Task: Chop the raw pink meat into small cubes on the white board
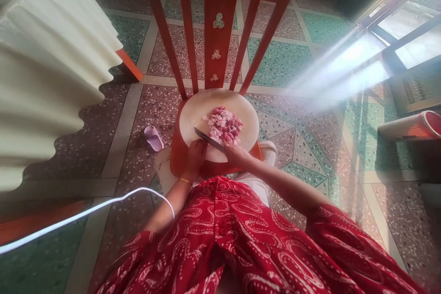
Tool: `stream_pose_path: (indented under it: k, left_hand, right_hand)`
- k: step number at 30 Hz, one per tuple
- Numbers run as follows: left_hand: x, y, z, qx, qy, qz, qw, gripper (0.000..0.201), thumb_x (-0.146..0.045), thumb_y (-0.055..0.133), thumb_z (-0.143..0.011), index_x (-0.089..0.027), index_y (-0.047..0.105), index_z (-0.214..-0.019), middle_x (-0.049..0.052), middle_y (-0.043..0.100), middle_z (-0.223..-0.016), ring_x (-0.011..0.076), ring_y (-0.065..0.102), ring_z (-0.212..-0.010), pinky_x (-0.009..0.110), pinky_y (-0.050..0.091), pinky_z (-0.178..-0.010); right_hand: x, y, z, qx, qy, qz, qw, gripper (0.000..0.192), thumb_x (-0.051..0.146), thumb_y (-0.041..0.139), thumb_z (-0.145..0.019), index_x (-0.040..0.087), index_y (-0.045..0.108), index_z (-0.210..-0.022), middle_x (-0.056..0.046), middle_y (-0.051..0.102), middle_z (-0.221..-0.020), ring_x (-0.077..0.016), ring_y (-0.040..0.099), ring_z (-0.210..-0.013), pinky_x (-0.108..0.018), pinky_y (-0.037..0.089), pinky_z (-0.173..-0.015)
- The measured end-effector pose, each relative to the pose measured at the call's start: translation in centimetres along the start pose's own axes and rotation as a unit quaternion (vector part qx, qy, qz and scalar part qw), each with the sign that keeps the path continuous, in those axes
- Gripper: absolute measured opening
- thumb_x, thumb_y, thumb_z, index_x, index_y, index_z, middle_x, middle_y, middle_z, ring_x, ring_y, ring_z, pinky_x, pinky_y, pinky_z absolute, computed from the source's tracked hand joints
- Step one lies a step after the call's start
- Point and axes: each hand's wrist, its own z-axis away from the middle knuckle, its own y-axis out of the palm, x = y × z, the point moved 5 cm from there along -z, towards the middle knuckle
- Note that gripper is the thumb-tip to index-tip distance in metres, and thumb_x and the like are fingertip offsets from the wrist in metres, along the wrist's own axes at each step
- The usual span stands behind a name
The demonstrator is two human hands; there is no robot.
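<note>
A round white cutting board (193, 115) lies on the seat of a red wooden chair (220, 32). A heap of small pink chopped pieces (224, 125) sits right of the board's middle. A knife (206, 138) lies slanted across the board's near side, its tip pointing left. My right hand (237, 154) grips the knife's handle at the near right edge of the board. My left hand (197, 152), fingers curled, rests at the board's near edge just under the blade; I cannot tell if it touches the blade. A gold bangle is on that wrist.
A purple slipper (153, 138) lies on the terrazzo floor left of the chair. A white corrugated sheet (51, 64) fills the left side. A white cable (86, 213) crosses the lower left. A red-capped cylinder (413, 127) lies at right under a bright window.
</note>
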Motion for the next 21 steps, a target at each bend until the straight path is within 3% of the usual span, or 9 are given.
stream_pose_path:
  k: [4,9,16,19,21]
  left_hand:
    - [-0.4,-0.2,-0.3,0.013,0.003,0.005,1.000,0.018,-0.029,0.048,-0.088,-0.019,0.062,-0.095,0.008,0.062,-0.099,0.0211,0.056,-0.095,0.038,0.049,-0.086]
    - [-1.0,-0.3,-0.7,0.030,0.018,-0.023,0.999,0.016,-0.022,0.048,-0.086,-0.020,0.063,-0.092,0.008,0.063,-0.093,0.0223,0.057,-0.092,0.039,0.049,-0.084]
    - [-0.4,0.3,-0.5,0.029,0.032,-0.017,0.999,0.022,-0.030,0.044,-0.091,-0.019,0.063,-0.092,0.008,0.062,-0.092,0.0211,0.055,-0.092,0.038,0.047,-0.085]
    - [-0.5,0.3,-0.6,0.039,0.042,-0.023,0.998,0.023,-0.029,0.042,-0.091,-0.019,0.063,-0.092,0.007,0.061,-0.093,0.0207,0.054,-0.092,0.037,0.047,-0.085]
    - [-0.7,0.2,-0.7,0.043,0.049,-0.024,0.998,0.022,-0.029,0.043,-0.091,-0.020,0.063,-0.093,0.007,0.062,-0.094,0.0208,0.054,-0.093,0.037,0.046,-0.084]
  right_hand:
    - [2.2,-0.9,-3.3,-0.024,-0.038,0.023,0.999,0.037,0.014,0.040,-0.087,0.015,0.046,-0.123,-0.013,0.065,-0.100,-0.0229,0.062,-0.092,-0.029,0.047,-0.075]
    - [4.2,-1.6,-6.5,-0.030,-0.036,0.010,0.999,0.030,0.019,0.040,-0.088,0.012,0.051,-0.115,-0.016,0.063,-0.105,-0.0233,0.062,-0.094,-0.028,0.048,-0.073]
    - [-0.9,-0.3,-1.7,-0.078,-0.029,-0.037,0.996,0.042,0.022,0.039,-0.089,0.014,0.044,-0.130,-0.016,0.055,-0.122,-0.0261,0.052,-0.111,-0.038,0.041,-0.092]
    - [-1.8,0.0,-0.6,-0.100,-0.011,-0.034,0.994,0.046,0.020,0.041,-0.088,0.013,0.040,-0.133,-0.018,0.047,-0.131,-0.0260,0.049,-0.115,-0.038,0.040,-0.092]
    - [-1.8,0.3,-0.6,-0.076,0.008,-0.023,0.997,0.045,0.018,0.041,-0.087,0.012,0.040,-0.132,-0.020,0.048,-0.129,-0.0265,0.051,-0.111,-0.038,0.041,-0.091]
